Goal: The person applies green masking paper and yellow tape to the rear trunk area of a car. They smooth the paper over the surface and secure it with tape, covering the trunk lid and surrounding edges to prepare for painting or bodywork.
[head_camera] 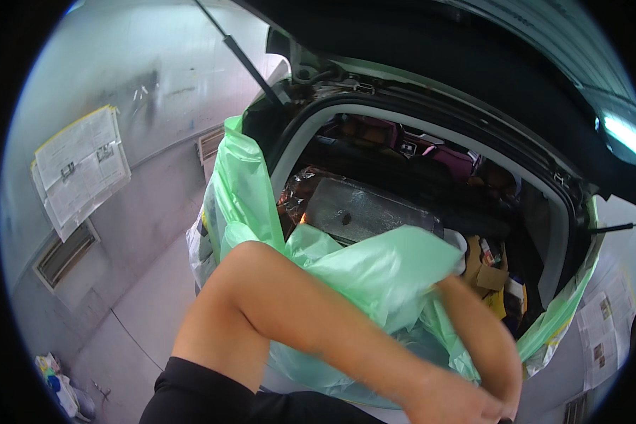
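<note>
My left arm crosses in front of me, elbow raised. The blurred left hand (456,398) is low at the right, by my right elbow; its fingers run to the picture's lower edge and what they hold, if anything, cannot be seen. My right forearm (477,318) reaches up and left to a crumpled sheet of green plastic masking film (381,265). The right hand itself is hidden by the film. More green film (244,180) covers the left side of a car's open rear opening and hangs over its lower edge.
The raised tailgate (456,69) hangs overhead on a gas strut (249,66). A film-covered grey panel (365,209) and an opened cardboard box (490,278) lie in the boot. Newspaper sheets (82,167) are taped to the left wall. A cable (138,339) crosses the floor.
</note>
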The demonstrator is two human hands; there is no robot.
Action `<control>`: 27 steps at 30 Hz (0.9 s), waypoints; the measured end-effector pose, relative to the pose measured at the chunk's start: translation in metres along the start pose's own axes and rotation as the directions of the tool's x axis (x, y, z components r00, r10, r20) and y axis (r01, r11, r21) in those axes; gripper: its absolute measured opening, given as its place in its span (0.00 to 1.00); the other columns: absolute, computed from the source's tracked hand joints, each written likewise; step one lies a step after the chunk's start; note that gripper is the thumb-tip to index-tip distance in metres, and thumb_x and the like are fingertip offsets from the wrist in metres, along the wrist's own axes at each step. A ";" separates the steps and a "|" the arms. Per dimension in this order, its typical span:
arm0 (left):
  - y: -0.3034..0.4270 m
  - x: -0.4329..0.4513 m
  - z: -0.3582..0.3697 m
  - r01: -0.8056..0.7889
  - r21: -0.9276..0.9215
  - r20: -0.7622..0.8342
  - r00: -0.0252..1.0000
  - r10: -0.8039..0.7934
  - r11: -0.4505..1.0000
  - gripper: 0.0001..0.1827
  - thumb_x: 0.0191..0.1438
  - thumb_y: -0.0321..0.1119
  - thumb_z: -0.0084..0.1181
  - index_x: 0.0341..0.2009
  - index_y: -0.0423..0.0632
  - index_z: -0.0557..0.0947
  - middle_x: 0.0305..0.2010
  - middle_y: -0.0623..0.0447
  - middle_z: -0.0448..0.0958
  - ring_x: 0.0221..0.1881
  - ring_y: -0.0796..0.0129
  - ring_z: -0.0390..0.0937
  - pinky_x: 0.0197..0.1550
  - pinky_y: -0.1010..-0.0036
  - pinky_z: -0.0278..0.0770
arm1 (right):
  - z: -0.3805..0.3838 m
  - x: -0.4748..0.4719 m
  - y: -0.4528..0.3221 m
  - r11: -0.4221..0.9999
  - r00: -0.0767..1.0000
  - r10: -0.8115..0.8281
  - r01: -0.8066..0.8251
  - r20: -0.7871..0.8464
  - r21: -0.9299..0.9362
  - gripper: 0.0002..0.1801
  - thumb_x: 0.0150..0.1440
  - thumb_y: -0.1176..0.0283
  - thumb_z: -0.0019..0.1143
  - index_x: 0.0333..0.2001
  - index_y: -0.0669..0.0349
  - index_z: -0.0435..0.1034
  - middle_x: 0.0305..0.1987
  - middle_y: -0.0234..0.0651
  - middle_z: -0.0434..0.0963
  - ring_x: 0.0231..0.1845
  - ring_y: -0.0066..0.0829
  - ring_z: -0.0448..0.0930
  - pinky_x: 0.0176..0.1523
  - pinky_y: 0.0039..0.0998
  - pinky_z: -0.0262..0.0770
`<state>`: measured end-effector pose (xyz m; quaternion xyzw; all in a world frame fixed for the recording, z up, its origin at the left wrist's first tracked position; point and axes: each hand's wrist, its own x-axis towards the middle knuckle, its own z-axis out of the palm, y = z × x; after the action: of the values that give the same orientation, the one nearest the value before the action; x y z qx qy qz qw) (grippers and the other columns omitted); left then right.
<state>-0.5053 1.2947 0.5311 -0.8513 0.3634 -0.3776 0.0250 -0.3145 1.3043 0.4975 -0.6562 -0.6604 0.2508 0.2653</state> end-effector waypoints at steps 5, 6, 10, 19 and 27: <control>0.057 -0.056 -0.053 -0.180 -0.168 -0.055 0.983 0.173 0.969 0.21 0.62 0.37 0.56 0.56 0.38 0.79 0.57 0.37 0.78 0.57 0.43 0.77 0.60 0.53 0.75 | 0.079 0.017 -0.007 0.988 0.962 -0.102 0.068 0.252 0.139 0.27 0.67 0.52 0.55 0.56 0.66 0.72 0.49 0.37 0.78 0.43 0.25 0.78 0.48 0.29 0.74; 0.066 -0.072 -0.068 -0.217 -0.204 -0.109 0.974 0.198 0.955 0.21 0.63 0.37 0.56 0.56 0.38 0.79 0.57 0.37 0.78 0.57 0.43 0.77 0.60 0.53 0.75 | 0.083 0.009 -0.014 0.978 0.944 -0.148 0.096 0.295 0.183 0.27 0.67 0.52 0.55 0.55 0.66 0.72 0.48 0.37 0.78 0.42 0.25 0.78 0.47 0.29 0.74; 0.080 -0.161 -0.144 0.013 -0.201 -0.487 0.866 -0.111 0.980 0.21 0.62 0.36 0.57 0.57 0.38 0.78 0.58 0.38 0.76 0.58 0.46 0.75 0.61 0.54 0.74 | 0.080 -0.034 -0.053 0.877 0.782 -0.435 0.255 0.446 0.408 0.26 0.67 0.51 0.54 0.51 0.66 0.73 0.44 0.36 0.78 0.39 0.26 0.78 0.43 0.28 0.73; 0.120 -0.381 -0.047 -0.222 -0.938 0.344 -0.482 -0.806 -0.267 0.36 0.65 0.54 0.59 0.67 0.41 0.69 0.62 0.44 0.75 0.59 0.57 0.77 0.59 0.60 0.77 | 0.078 -0.078 -0.132 0.481 0.154 -0.876 0.316 0.456 0.818 0.26 0.68 0.50 0.52 0.43 0.66 0.74 0.34 0.35 0.78 0.31 0.26 0.78 0.35 0.27 0.72; 0.104 -0.307 -0.075 -0.292 -0.840 0.506 -0.117 -0.855 -0.457 0.25 0.62 0.35 0.59 0.60 0.37 0.76 0.53 0.44 0.82 0.50 0.57 0.83 0.54 0.59 0.82 | 0.040 -0.023 -0.066 0.247 0.715 -0.699 0.248 -0.005 0.937 0.29 0.70 0.46 0.48 0.47 0.66 0.76 0.47 0.49 0.76 0.31 0.35 0.80 0.32 0.32 0.75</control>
<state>-0.7554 1.4311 0.3600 -0.2581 -0.1672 -0.2739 -0.9113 -0.3906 1.2814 0.5126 -0.0996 -0.6304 0.5971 0.4860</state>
